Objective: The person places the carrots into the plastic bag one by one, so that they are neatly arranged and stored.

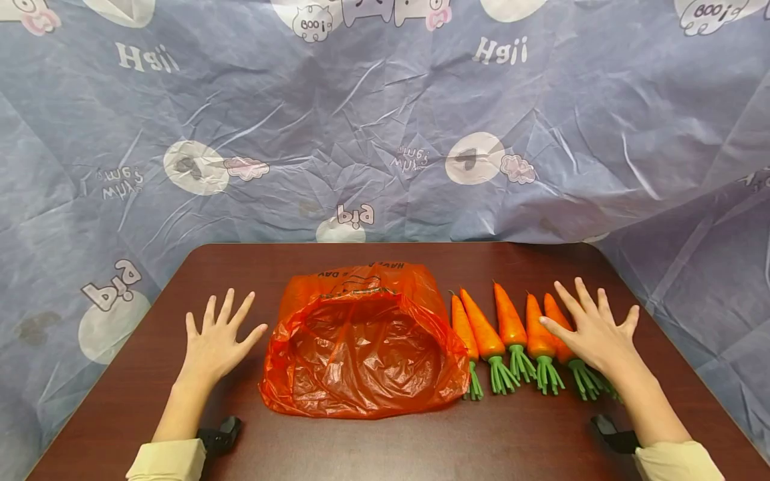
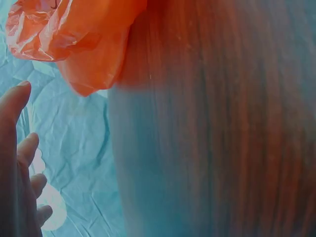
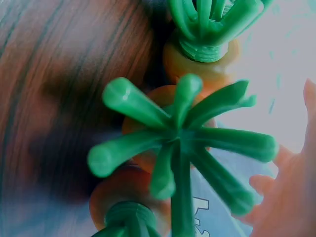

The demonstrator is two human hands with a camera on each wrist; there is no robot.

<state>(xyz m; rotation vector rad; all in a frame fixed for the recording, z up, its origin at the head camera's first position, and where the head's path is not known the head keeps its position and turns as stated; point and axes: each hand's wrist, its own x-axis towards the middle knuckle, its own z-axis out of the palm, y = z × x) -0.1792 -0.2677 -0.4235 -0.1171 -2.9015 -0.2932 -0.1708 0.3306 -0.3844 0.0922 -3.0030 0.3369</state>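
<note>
An orange-red plastic bag [image 1: 355, 394] lies on the table with its wide mouth facing me; dark printing shows along its far side. To its left is my left hand [image 1: 218, 344], fingers spread straight and holding nothing. Several orange carrots [image 1: 511, 317] with green stems lie in a row right of the bag, tips pointing away from me. My right hand [image 1: 604, 341], also spread and holding nothing, is over or beside the rightmost carrot [image 1: 556, 312], partly hiding it; whether they touch I cannot tell. Green stems [image 3: 182, 133] loom large in the right wrist view.
The dark brown wooden table [image 1: 421, 447] has rounded far corners. Behind it hangs a wrinkled blue-grey printed cloth [image 1: 361, 120], which also runs down the right side. A black strap device [image 1: 221, 434] sits on each wrist.
</note>
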